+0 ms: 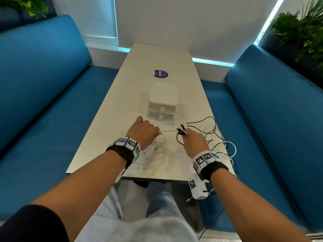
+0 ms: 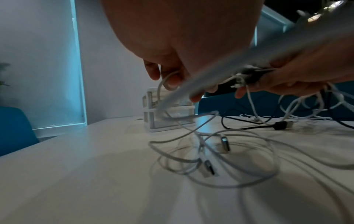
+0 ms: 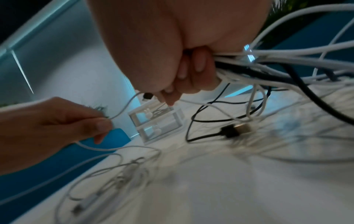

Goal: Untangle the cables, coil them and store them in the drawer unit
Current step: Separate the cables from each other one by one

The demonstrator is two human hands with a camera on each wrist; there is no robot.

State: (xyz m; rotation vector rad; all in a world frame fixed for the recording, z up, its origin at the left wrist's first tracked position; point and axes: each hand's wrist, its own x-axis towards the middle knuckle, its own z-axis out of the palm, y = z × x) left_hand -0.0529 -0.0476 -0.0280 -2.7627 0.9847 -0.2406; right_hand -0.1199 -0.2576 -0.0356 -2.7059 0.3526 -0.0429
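The left hand point(image 1: 142, 131) pinches a white cable point(image 1: 168, 131); the right hand point(image 1: 194, 141) grips the bundle point(image 1: 182, 131). Hard pulling could tighten knots.

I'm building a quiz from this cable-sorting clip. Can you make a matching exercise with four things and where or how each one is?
Things:
1. left hand
2. right hand
3. drawer unit
4. purple sticker

Place or state:
A. stuck on the table beyond the drawers
B. grips a bundle of black and white cables
C. pinches a single white cable
D. both drawers closed, mid-table

Pairs: 1-C, 2-B, 3-D, 4-A
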